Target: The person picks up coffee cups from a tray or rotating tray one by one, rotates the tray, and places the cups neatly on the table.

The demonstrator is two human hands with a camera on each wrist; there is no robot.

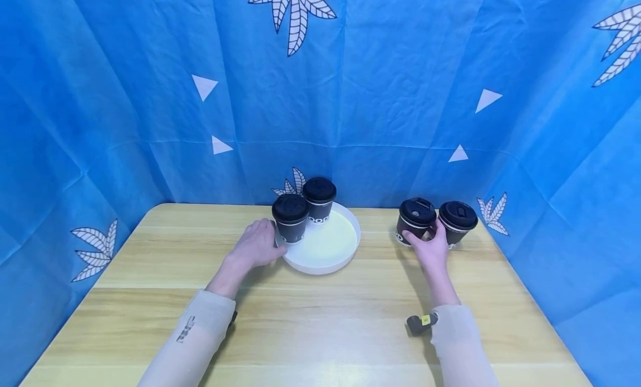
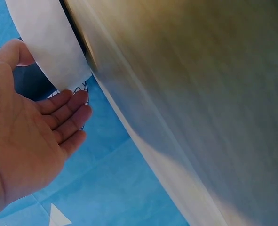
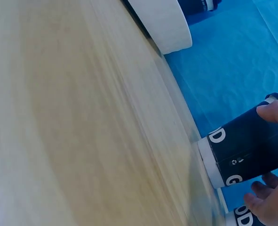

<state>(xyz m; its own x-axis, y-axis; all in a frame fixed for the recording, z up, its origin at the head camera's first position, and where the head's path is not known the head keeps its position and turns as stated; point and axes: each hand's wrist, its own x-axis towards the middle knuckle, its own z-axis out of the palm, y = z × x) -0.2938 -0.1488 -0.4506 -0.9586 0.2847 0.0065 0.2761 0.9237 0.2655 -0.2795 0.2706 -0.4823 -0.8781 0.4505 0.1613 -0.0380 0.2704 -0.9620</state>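
Note:
My left hand (image 1: pixel 256 245) is at the left side of a round white tray (image 1: pixel 333 251), its thumb over the rim and its fingers along the outer wall. Two black lidded coffee cups stand in the tray, a front cup (image 1: pixel 292 226) beside that hand and a rear cup (image 1: pixel 319 203). At the right, my right hand (image 1: pixel 434 248) grips another black coffee cup (image 3: pixel 247 146) by its side, thumb on the near face. That cup leans slightly and its white base is close to the tabletop. A fourth matching cup (image 1: pixel 458 220) stands just right of the fingers.
The wooden table (image 1: pixel 320 320) ends against a blue leaf-printed curtain (image 1: pixel 390 98) at the back and sides. Between the tray and the right-hand cups lies a stretch of bare wood. A small dark wrist device (image 1: pixel 420 323) sits at the right cuff.

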